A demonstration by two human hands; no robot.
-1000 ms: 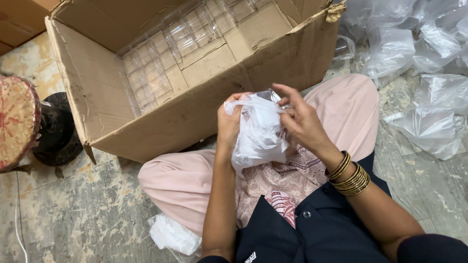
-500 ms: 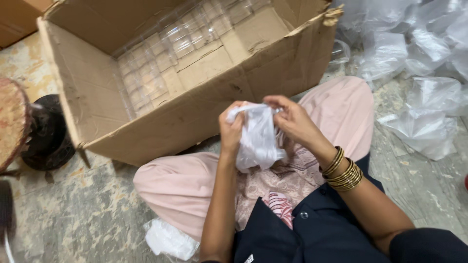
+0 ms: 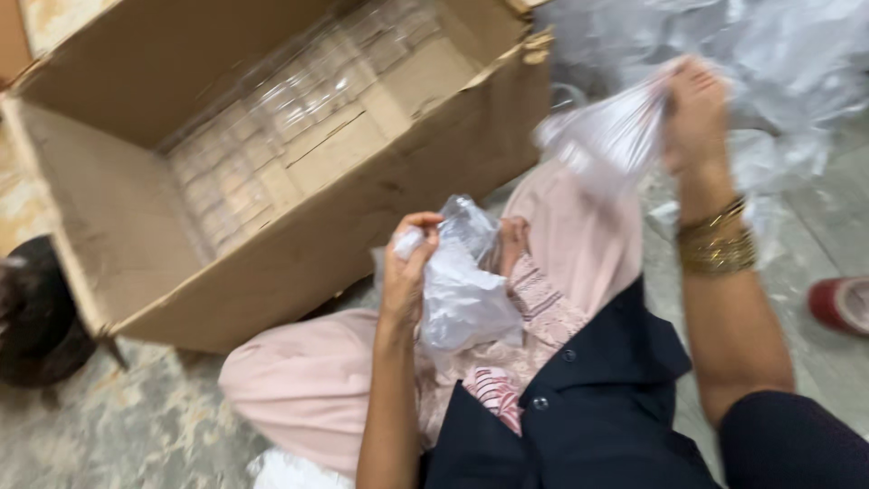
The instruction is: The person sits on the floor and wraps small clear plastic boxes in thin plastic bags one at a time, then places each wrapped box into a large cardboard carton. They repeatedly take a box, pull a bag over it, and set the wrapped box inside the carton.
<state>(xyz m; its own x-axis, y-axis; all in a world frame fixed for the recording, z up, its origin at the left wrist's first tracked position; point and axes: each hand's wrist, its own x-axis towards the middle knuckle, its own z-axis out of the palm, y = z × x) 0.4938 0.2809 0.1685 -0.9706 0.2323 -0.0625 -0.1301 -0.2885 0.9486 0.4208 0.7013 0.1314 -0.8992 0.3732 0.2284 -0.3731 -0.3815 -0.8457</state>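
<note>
I sit on the floor with a big open cardboard box point(image 3: 380, 208) in front of my knees. My left hand point(image 3: 409, 263) is closed on a bunch of crumpled clear plastic bags point(image 3: 466, 294) held over my lap. My right hand point(image 3: 692, 113), with gold bangles on the wrist, is raised to the right and grips one thin clear plastic bag point(image 3: 606, 136) that hangs stretched below its fingers, blurred by motion. Inside the box lie rows of clear plastic containers point(image 3: 272, 136) on a cardboard sheet.
A heap of clear plastic bags point(image 3: 778, 54) covers the floor at the upper right. A red object point(image 3: 842, 303) lies at the right edge. A dark round thing point(image 3: 32, 326) sits left of the box. White plastic point(image 3: 290, 471) lies under my knee.
My right hand has pulled one bag off the bunch and swung it up and to the right. My left hand stays low with the bunch. The camera has moved closer.
</note>
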